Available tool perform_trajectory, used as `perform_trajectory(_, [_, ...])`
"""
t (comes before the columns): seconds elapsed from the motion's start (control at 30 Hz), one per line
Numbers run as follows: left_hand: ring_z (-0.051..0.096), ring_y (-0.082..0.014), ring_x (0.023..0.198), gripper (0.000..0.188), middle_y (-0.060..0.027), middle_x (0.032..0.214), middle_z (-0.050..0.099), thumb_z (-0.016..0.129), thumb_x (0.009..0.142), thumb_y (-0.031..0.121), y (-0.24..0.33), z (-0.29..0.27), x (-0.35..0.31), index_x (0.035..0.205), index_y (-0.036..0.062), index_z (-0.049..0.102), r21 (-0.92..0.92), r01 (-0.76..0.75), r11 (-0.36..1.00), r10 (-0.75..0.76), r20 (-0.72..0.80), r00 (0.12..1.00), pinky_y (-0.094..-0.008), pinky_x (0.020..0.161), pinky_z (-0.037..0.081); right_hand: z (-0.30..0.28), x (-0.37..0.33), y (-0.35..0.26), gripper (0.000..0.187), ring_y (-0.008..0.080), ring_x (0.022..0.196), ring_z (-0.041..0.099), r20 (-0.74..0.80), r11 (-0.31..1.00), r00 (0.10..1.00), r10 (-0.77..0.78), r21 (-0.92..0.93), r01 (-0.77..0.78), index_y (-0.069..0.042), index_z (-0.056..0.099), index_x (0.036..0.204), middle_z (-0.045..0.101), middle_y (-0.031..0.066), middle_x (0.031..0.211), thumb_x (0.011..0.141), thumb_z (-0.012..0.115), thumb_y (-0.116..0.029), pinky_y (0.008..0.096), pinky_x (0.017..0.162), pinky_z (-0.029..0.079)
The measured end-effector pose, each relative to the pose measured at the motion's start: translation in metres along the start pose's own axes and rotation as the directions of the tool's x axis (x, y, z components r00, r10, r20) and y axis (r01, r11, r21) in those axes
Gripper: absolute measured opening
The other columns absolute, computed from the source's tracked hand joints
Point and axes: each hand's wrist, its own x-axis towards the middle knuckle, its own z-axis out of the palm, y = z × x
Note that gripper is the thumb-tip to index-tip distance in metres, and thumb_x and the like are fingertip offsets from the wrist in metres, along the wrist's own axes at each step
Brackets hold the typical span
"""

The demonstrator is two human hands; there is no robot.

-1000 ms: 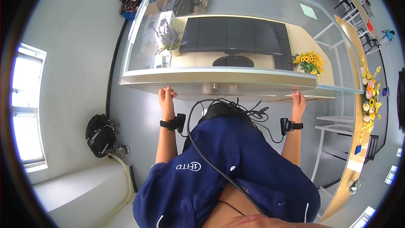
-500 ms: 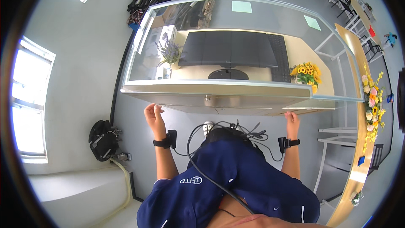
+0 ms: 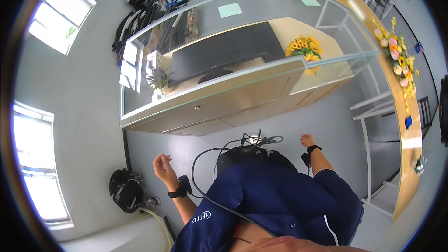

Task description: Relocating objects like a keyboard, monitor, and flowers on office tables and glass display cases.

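My left hand (image 3: 164, 168) hangs in the air over the grey floor, its fingers loosely bent and apart with nothing in them. On the other side of my body, my right hand (image 3: 307, 140) is also free, fingers slack and apart. Both wrists wear black straps with small black boxes. In front of both hands, without contact, stands a pale cabinet (image 3: 224, 112) with a glass-sided top. Behind the glass are a black monitor (image 3: 219, 51), a dark keyboard (image 3: 261, 39), purple flowers (image 3: 159, 77) and a bunch of sunflowers (image 3: 304, 49).
A long wooden table (image 3: 410, 151) with white legs and a flower garland (image 3: 398, 56) runs along the right. Black equipment (image 3: 126, 190) sits by the left wall. Loose cables (image 3: 200, 158) cross my body. Hoses and boxes (image 3: 154, 4) lie beyond the cabinet.
My view has turned, so the cabinet now appears tilted. Both hands have come back from its front edge; the gap to it is wider.
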Motion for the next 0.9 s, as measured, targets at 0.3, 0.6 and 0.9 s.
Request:
perform_trajectory(0.3, [0.051, -0.0106, 0.062, 0.012, -0.0057, 0.069, 0.054, 0.044, 0.086, 0.008, 0.027, 0.004, -0.061, 0.084, -0.0014, 0.051, -0.085, -0.066, 0.994, 0.078, 0.141, 0.987, -0.0226, 0.06, 0.044, -0.087, -0.118, 0.144, 0.018, 0.0176, 0.052, 0.054, -0.189, 0.94, 0.922, 0.337, 0.121, -0.318, -0.007, 0.05, 0.091, 0.06, 0.0093, 0.078, 0.08, 0.042, -0.02, 0.0282, 0.043, 0.041])
perform_trajectory(0.6, [0.05, -0.0118, 0.062, 0.021, -0.0056, 0.067, 0.054, 0.039, 0.088, 0.015, 0.038, 0.026, -0.143, 0.081, -0.0014, 0.05, -0.188, 0.042, 0.981, 0.02, 0.317, 0.948, -0.025, 0.064, 0.042, -0.156, -0.214, 0.208, 0.025, 0.0161, 0.058, 0.056, -0.292, 0.961, 0.917, 0.272, 0.139, -0.241, -0.006, 0.051, 0.096, 0.06, 0.0074, 0.08, 0.08, 0.046, -0.025, 0.0277, 0.047, 0.043])
perform_trajectory(0.9, [0.05, -0.0135, 0.061, 0.024, -0.0074, 0.07, 0.055, 0.039, 0.088, 0.018, 0.059, 0.083, -0.159, 0.088, -0.0022, 0.051, -0.226, 0.011, 0.974, 0.09, 0.432, 0.898, -0.0243, 0.061, 0.042, -0.176, -0.243, 0.281, 0.027, 0.0186, 0.055, 0.057, -0.513, 0.972, 0.845, 0.15, 0.235, -0.03, -0.003, 0.052, 0.096, 0.06, 0.0097, 0.074, 0.078, 0.05, -0.023, 0.0273, 0.048, 0.045])
